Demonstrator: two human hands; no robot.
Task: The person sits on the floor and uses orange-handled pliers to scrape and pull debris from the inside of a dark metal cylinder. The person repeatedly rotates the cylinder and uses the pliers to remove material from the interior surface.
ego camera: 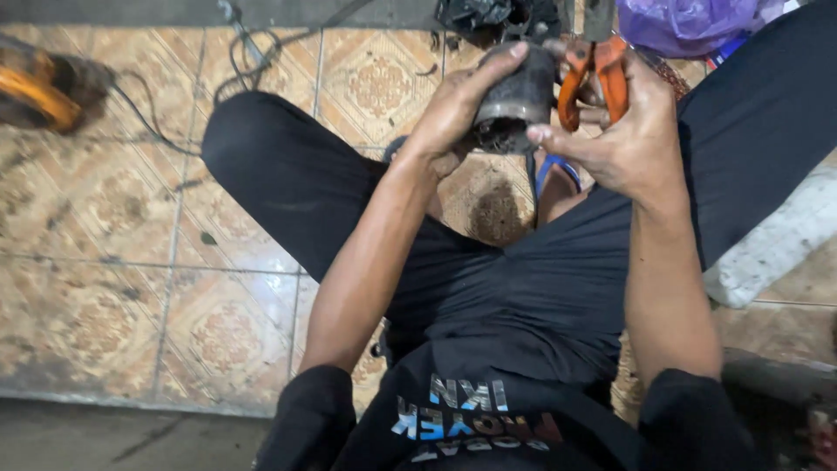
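My left hand (pixel 453 109) grips a dark, grimy cylindrical part (pixel 516 98), thumb over its top, its open end tilted toward me. My right hand (pixel 623 131) holds pliers with orange handles (pixel 595 77) against the right side of the cylinder; the thumb points left toward the part. The jaws of the pliers are hidden behind the hand and the part. I sit on a patterned tile floor (pixel 131 218) with my knees apart, in black trousers and a black shirt.
An orange power tool (pixel 39 87) lies at the far left with a black cable (pixel 244 52) running along the floor. A purple plastic bag (pixel 689 22) and dark parts (pixel 488 17) sit at the top. A white block (pixel 776 244) lies at the right.
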